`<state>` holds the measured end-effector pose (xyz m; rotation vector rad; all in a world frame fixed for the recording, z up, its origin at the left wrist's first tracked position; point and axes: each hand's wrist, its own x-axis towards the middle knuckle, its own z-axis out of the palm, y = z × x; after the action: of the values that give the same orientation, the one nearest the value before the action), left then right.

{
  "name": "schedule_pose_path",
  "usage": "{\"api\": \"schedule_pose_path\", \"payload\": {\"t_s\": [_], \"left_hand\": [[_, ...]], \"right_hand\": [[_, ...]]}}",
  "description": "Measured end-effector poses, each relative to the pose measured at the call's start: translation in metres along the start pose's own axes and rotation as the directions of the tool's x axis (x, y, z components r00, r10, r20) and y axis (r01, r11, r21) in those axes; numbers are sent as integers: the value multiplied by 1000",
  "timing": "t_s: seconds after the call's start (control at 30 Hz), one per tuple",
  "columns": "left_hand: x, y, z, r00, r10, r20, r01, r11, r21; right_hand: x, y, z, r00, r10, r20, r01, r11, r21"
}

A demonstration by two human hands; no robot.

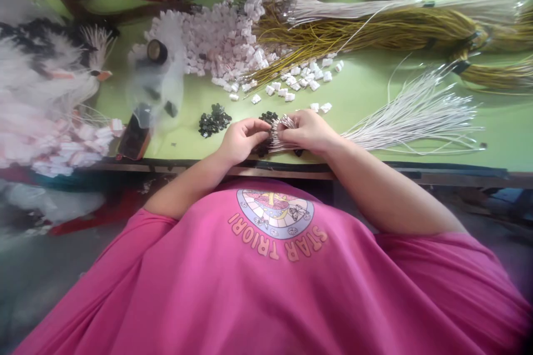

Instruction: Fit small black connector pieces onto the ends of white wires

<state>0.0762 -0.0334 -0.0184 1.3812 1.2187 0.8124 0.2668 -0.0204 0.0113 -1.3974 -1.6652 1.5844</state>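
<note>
Holding white wires (416,113) near their tips in right hand (307,130), over the bench (191,147) by its front edge. Left hand (242,141) at tips, grip narrow; can't tell if pinching anything. Black pieces (214,120) left, white connectors (220,39) and yellow wires (375,33) beyond.

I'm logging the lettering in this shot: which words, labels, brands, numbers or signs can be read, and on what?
"STAR TRIORI": on the pink T-shirt, curved beside the round print, upside down in this view.
No other text is readable. Any marks on the black tape roll, white connectors or white wires are too small or blurred.
</note>
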Motion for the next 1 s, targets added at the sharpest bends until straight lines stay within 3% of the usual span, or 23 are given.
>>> {"api": "schedule_pose_path", "payload": {"t_s": [0.23,0.47,0.7,1.0], "left_hand": [[1,3,1,1000,2,25,-1,1000,-12],[0,6,3,1000,9,8,-10,1000,24],[-1,3,5,975,220,2,-219,966,138],[-2,0,3,954,297,31,-298,940,164]], "right_hand": [[-4,2,-1,1000,16,14,-17,997,77],[-3,4,-1,1000,-28,-15,27,999,-24],[-3,3,0,1000,-12,26,13,999,-42],[-3,7,1,999,-29,-19,28,997,-72]]}}
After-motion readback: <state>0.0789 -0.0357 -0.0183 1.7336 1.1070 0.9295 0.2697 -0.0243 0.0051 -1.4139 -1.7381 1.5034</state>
